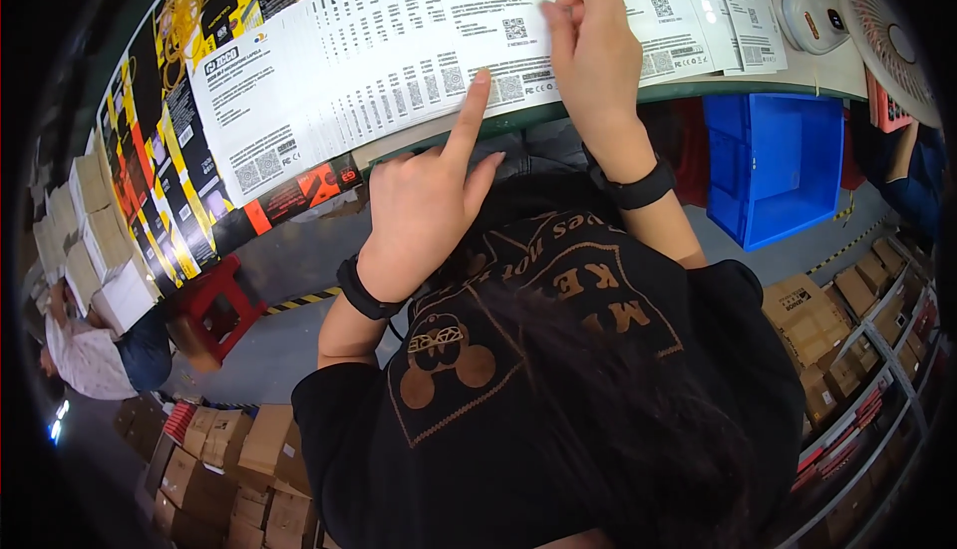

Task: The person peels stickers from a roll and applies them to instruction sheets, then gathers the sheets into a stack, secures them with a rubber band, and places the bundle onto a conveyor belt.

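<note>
A long fanned row of white printed sheets (389, 70) lies overlapping along the table. My left hand (419, 205) rests at the near edge of the row. Its index finger is stretched out with the tip on a sheet, the thumb stands apart, and the other fingers are curled. Above the right part of the row, my right hand (601, 65) is closed in a pinch at the side edge of a printed sheet (498, 35). The back of that hand partly hides the sheets beneath it. Both wrists wear dark bands.
Black, yellow and orange printed packaging (164, 165) covers the table's left end, with yellow bands (184, 15) on it. A small fan (882, 25) stands at the right. Below the edge are a blue bin (778, 170) and a red stool (219, 305). Another person (95, 355) is at far left.
</note>
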Available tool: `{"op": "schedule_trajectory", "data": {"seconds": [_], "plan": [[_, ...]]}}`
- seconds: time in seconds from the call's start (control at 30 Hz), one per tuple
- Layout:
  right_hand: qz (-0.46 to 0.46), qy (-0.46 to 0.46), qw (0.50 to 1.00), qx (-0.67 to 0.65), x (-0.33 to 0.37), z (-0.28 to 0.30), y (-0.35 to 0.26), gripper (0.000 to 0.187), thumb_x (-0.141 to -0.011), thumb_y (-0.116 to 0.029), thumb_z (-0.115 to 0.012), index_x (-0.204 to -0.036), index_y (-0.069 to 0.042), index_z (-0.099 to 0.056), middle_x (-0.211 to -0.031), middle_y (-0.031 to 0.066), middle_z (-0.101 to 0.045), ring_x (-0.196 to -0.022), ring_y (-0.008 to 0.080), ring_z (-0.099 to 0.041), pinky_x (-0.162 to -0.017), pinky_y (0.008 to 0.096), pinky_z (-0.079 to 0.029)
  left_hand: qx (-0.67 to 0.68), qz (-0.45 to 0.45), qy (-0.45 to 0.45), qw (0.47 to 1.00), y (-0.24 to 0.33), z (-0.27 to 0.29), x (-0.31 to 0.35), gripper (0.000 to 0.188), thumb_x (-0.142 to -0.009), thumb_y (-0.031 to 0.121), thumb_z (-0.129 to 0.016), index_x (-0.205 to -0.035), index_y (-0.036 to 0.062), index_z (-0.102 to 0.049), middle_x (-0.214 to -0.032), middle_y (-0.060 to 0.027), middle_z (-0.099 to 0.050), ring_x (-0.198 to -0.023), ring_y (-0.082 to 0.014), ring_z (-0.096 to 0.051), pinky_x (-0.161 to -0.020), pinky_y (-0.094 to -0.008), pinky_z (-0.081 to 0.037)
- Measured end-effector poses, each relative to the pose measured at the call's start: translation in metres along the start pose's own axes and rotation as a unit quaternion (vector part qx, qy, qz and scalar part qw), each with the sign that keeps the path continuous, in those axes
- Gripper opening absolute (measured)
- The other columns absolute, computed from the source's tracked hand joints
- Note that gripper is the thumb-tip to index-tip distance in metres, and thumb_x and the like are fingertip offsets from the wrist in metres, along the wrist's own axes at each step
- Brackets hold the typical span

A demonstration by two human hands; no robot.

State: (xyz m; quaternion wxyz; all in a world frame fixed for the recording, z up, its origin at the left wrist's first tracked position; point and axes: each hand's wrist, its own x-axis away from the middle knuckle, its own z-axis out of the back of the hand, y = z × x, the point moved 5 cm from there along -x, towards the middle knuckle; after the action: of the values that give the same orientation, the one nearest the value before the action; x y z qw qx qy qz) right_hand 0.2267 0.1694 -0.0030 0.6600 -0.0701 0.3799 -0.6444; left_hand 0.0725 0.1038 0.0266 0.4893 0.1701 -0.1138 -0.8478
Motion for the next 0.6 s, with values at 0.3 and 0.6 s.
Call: {"op": "schedule_trajectory", "data": {"seconds": [0.3, 0.6], "plan": [[0.232, -0.201, 0.952, -0.013, 0.009, 0.017, -0.049, 0.044, -0.084, -0.025, -0.053, -0.123, -0.009, -0.042, -0.131, 0.0081, -0.038, -0.121, 0.0243, -0.035, -0.101, 0.043, -0.023, 0.01, 0.1, -0.028, 0.994, -0.01, 0.002, 0.008, 0.069, -0.074, 0.024, -0.064, -0.134, 0.0102, -0.032, -0.049, -0.0066, -0.055, -0.041, -0.023, -0.055, -0.043, -0.0336, -0.045], [0.2, -0.231, 0.945, 0.119, -0.006, 0.05, 0.002, 0.048, -0.085, -0.029, -0.049, -0.128, -0.009, -0.039, -0.131, 0.0071, -0.042, -0.126, 0.0248, -0.031, -0.105, 0.044, -0.014, 0.017, 0.128, -0.036, 0.991, -0.009, 0.006, 0.007, 0.067, -0.074, 0.019, -0.066, -0.133, 0.0118, -0.034, -0.047, -0.0009, -0.043, -0.041, -0.0164, -0.045, -0.044, -0.0288, -0.039]]}}
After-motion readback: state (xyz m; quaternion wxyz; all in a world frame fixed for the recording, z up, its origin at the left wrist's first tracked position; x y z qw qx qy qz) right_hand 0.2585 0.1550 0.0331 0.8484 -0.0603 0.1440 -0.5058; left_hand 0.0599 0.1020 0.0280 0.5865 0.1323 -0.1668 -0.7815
